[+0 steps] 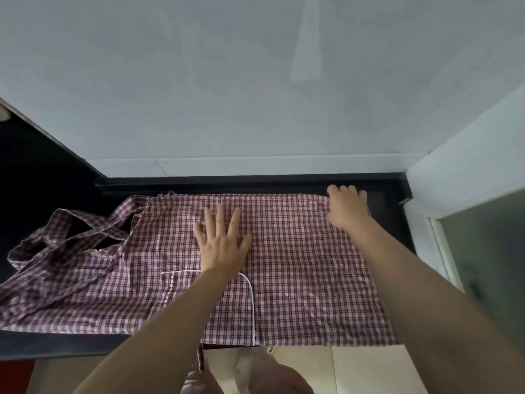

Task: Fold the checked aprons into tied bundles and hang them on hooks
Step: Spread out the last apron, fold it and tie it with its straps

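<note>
1. Pale tiled wall (255, 81) filled the upper field; below it a dark counter (255, 182) ran from nine to three o'clock.
2. Checked apron (298, 265) lay spread flat across the counter, its near hem overhanging the front edge at six o'clock.
3. White-piped pocket (250, 302) sat on the near half, toward six o'clock.
4. Straps (85, 223) lay loose and crossed at nine o'clock, beside the bunched bib end.
5. Left hand (224, 243) pressed flat on the cloth near centre, fingers straight and spread, grasping nothing.
6. Right hand (348, 206) rested at the far corner, about two o'clock, fingers bent over the cloth edge; whether they pinched it could not be told.
7. Judged step: smoothing before the first fold. Done well, the flat palm would anchor the middle while the corner is drawn taut, edges squared and straps kept free for tying.
</note>
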Action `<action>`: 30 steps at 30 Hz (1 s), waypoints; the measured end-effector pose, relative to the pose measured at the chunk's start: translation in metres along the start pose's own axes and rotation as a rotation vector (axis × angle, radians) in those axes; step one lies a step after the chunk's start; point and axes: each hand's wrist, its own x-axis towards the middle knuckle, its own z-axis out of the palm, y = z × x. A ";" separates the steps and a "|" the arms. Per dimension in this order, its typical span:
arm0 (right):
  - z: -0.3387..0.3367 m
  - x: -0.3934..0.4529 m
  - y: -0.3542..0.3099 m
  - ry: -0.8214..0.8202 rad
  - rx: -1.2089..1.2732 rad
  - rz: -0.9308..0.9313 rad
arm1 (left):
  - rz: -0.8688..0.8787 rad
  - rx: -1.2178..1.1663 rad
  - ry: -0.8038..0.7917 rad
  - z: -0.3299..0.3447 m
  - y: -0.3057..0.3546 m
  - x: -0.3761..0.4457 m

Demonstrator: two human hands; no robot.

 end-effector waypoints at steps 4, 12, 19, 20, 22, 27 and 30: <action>-0.017 0.006 -0.001 -0.108 0.062 -0.047 | -0.017 -0.019 0.026 0.013 -0.010 -0.002; 0.007 -0.011 -0.021 0.500 -0.083 0.279 | 0.009 0.071 -0.014 0.019 -0.016 0.004; 0.073 -0.088 -0.151 0.273 0.341 -0.431 | -0.042 0.107 -0.049 0.017 -0.014 0.005; 0.083 -0.091 -0.153 0.216 0.344 -0.421 | -0.057 0.102 -0.052 0.016 -0.017 0.005; 0.093 -0.086 -0.131 0.161 0.251 -0.341 | -0.083 0.078 -0.049 0.014 -0.024 0.007; 0.099 -0.068 -0.031 0.256 0.191 0.141 | -0.076 0.036 -0.044 0.012 -0.030 0.005; 0.088 -0.065 -0.004 0.251 0.243 0.367 | -0.103 -0.033 0.029 0.002 -0.024 0.006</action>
